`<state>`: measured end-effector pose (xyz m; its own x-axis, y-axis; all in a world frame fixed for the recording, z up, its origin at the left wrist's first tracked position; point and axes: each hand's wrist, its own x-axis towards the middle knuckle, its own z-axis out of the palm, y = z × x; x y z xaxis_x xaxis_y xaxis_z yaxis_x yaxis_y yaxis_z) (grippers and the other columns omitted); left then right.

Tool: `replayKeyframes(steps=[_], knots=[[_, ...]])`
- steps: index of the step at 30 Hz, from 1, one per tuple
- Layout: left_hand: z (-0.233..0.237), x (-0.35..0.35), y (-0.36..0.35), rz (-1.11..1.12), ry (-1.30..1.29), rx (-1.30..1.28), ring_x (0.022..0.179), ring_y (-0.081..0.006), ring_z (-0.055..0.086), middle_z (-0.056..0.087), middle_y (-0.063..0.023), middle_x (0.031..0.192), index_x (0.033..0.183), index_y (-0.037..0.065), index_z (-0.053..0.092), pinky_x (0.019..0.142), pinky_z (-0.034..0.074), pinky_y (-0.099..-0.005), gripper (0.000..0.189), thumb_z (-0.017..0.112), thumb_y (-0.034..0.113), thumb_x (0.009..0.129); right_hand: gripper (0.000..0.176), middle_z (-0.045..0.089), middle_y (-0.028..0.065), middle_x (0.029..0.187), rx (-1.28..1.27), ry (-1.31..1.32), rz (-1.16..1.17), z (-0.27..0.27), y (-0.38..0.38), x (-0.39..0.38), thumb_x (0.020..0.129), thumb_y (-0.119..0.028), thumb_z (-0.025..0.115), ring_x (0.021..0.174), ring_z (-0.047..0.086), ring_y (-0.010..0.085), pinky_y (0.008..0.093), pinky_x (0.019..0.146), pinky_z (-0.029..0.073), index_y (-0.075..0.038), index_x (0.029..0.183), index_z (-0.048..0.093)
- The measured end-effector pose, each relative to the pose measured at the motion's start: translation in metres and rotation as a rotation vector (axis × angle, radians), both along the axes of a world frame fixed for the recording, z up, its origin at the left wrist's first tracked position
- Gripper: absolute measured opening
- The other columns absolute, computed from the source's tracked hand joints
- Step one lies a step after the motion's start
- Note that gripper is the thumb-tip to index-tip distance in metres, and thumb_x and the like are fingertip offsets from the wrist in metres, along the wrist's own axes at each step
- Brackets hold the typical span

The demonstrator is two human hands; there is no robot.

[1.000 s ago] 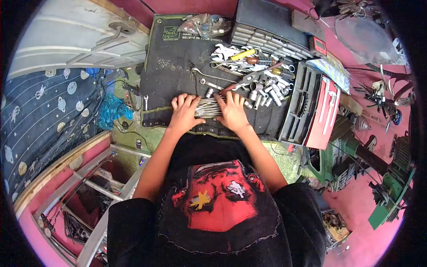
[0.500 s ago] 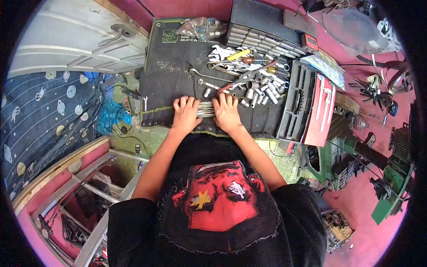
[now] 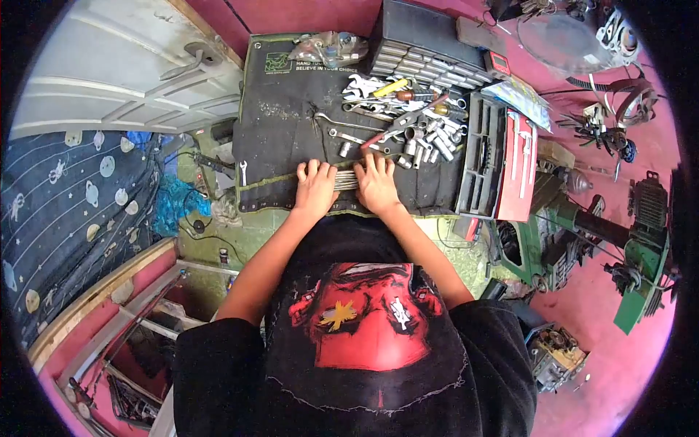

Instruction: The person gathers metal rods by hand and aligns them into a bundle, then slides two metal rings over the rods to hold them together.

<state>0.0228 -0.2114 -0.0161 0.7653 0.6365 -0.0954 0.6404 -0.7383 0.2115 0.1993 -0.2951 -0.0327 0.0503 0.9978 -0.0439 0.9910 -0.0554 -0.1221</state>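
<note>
Both hands are laid palm down on a dark tool roll [image 3: 280, 109] spread on the floor, with a bundle of wrenches [image 3: 346, 180] lying between them at the roll's near edge. The left hand [image 3: 314, 191] is pressed flat against the bundle's left end and the right hand [image 3: 377, 186] against its right end. The fingers of both are stretched forward and nothing is gripped; the wrenches are only covered and squeezed from the two sides. Compared with a second ago, the hands have been drawn closer together: a wide stretch of bare steel was then seen between them, and now only a narrow strip shows, so the wrenches have been pushed into a tighter pack. From this it is judged that the gathering of the wrenches is well along, though the bundle is not lifted and rests on the roll. How evenly the ends are lined up under the palms cannot be told. Just beyond the right hand a loose pile of sockets [image 3: 429, 142] and other tools is heaped on the roll, apart from the bundle and seemingly untouched over the same second. A red case [image 3: 520, 164] stands open to the right of the roll, and a small wrench [image 3: 243, 172] lies alone near the roll's left edge.
</note>
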Motion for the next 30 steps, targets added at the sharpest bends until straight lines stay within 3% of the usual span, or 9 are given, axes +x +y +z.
replayKeyframes(steps=[14, 16, 30], knots=[[-0.009, -0.002, 0.006, -0.123, -0.017, -0.11, 0.122, -0.031, 0.053, 0.069, -0.0112, 0.114, 0.11, 0.004, 0.071, 0.11, 0.036, -0.0538, 0.054, 0.092, 0.032, 0.069, 0.051, 0.05, 0.0189, 0.143, -0.074, -0.06, -0.08, 0.0, -0.002, -0.018, 0.069, -0.026, 0.085, 0.138, 0.045, 0.0414, 0.061, 0.115, 0.034, -0.007, 0.112, 0.068], [-0.009, -0.001, 0.008, -0.132, 0.013, -0.101, 0.122, -0.031, 0.053, 0.069, -0.0113, 0.113, 0.11, 0.004, 0.071, 0.11, 0.036, -0.0535, 0.054, 0.093, 0.033, 0.069, 0.029, 0.053, 0.0185, 0.143, -0.107, -0.046, -0.081, 0.008, 0.001, -0.021, 0.082, -0.019, 0.069, 0.136, 0.047, 0.0384, 0.0582, 0.114, 0.036, -0.004, 0.106, 0.072], [-0.015, 0.002, 0.013, -0.181, 0.0, -0.081, 0.121, -0.029, 0.056, 0.074, -0.0105, 0.106, 0.105, 0.005, 0.076, 0.111, 0.037, -0.0506, 0.046, 0.089, 0.032, 0.071, 0.031, 0.054, 0.0145, 0.144, -0.122, -0.065, -0.122, 0.004, -0.002, -0.025, 0.079, -0.019, 0.069, 0.136, 0.047, 0.0375, 0.0587, 0.115, 0.035, -0.002, 0.105, 0.074]])
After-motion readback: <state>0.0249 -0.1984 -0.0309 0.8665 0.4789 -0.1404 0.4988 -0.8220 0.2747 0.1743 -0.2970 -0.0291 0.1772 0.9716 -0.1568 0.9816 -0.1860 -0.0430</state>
